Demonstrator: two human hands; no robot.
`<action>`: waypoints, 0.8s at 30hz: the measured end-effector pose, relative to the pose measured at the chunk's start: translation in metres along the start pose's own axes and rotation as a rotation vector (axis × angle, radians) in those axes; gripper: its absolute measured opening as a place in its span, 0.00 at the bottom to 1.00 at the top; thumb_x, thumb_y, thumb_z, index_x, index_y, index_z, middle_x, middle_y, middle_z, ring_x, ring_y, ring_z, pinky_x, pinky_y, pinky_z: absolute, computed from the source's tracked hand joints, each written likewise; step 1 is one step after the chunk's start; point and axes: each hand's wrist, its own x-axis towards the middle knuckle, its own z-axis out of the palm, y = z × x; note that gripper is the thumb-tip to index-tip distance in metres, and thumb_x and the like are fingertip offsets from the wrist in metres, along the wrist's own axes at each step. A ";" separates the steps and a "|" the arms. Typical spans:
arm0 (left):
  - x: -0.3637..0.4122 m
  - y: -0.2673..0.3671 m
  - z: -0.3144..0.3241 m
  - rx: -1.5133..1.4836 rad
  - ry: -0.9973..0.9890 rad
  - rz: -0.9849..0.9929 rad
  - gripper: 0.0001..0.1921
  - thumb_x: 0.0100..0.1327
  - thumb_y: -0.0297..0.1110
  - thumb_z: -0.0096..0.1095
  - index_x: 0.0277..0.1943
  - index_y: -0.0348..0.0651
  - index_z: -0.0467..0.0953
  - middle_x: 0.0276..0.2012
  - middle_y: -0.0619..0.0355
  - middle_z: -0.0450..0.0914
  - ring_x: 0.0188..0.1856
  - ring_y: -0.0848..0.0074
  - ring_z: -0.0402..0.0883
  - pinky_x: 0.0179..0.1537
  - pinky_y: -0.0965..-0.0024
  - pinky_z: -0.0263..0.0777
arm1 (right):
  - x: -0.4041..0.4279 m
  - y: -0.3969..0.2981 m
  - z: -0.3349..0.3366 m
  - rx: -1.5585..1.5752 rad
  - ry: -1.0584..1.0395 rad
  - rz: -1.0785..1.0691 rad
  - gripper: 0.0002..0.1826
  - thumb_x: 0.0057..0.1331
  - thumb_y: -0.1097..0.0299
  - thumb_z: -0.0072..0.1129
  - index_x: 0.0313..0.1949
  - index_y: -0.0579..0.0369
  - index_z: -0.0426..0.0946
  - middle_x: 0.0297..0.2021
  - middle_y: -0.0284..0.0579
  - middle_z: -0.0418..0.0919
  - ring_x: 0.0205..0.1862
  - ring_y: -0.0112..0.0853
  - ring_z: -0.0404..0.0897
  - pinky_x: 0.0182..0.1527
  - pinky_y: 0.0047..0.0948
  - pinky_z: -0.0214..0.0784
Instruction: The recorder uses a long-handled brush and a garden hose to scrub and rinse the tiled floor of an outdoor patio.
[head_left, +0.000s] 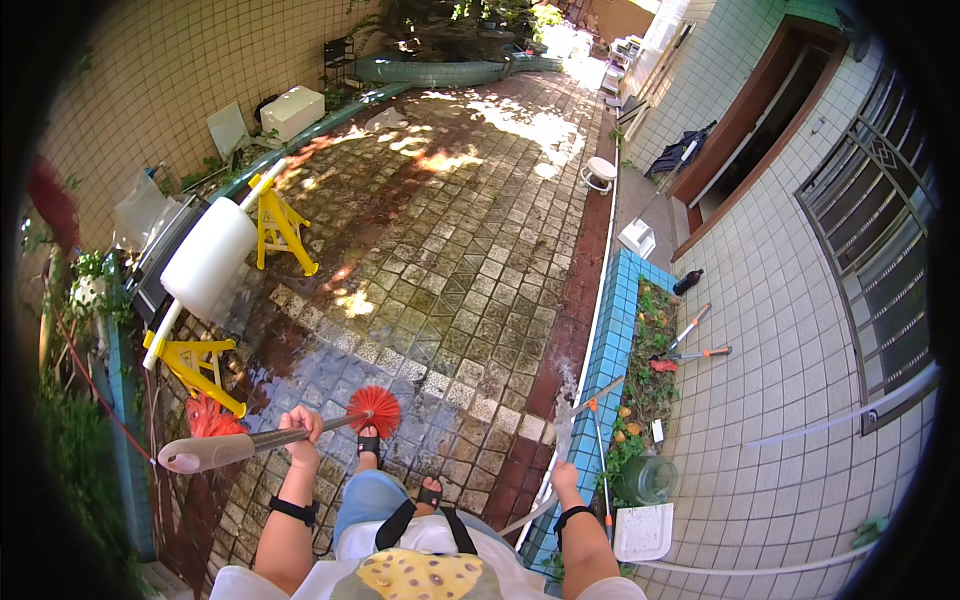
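Observation:
My left hand (303, 433) grips the shaft of a long-handled brush, whose thick grip end points to the left. The brush's round red bristle head (374, 412) is just in front of my sandalled foot. My right hand (564, 477) is closed around a hose (534, 513), and water (563, 412) sprays forward from it along the red paving edge beside the blue-tiled planter (604, 322). The stone paving (420, 409) in front of my feet looks wet.
At left, yellow folding stands (279, 217) hold a pole with a large white roll (210, 255). Long-handled tools with orange parts (694, 327) lean at the right planter, near a glass jar (651, 480) and a white tray (643, 532). A round stool (600, 171) stands farther ahead.

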 end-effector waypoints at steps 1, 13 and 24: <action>0.000 0.000 -0.001 0.001 0.003 0.001 0.25 0.60 0.54 0.27 0.16 0.43 0.56 0.06 0.62 0.54 0.10 0.81 0.49 0.14 0.78 0.44 | 0.001 -0.001 0.000 -0.070 0.079 -0.077 0.22 0.59 0.57 0.43 0.24 0.67 0.72 0.24 0.59 0.74 0.32 0.48 0.75 0.39 0.40 0.65; -0.002 0.003 0.003 0.008 0.009 -0.005 0.26 0.60 0.54 0.27 0.16 0.43 0.57 0.06 0.62 0.54 0.10 0.81 0.50 0.15 0.78 0.45 | -0.010 -0.021 -0.022 -0.156 0.100 -0.094 0.21 0.58 0.57 0.40 0.29 0.67 0.73 0.32 0.62 0.73 0.39 0.51 0.72 0.43 0.41 0.63; -0.002 0.005 0.006 0.021 0.010 -0.022 0.25 0.60 0.55 0.27 0.17 0.44 0.57 0.06 0.63 0.53 0.10 0.81 0.49 0.15 0.78 0.44 | -0.015 -0.029 -0.026 -0.141 0.002 -0.057 0.22 0.59 0.57 0.38 0.34 0.67 0.72 0.36 0.65 0.71 0.43 0.53 0.69 0.47 0.41 0.59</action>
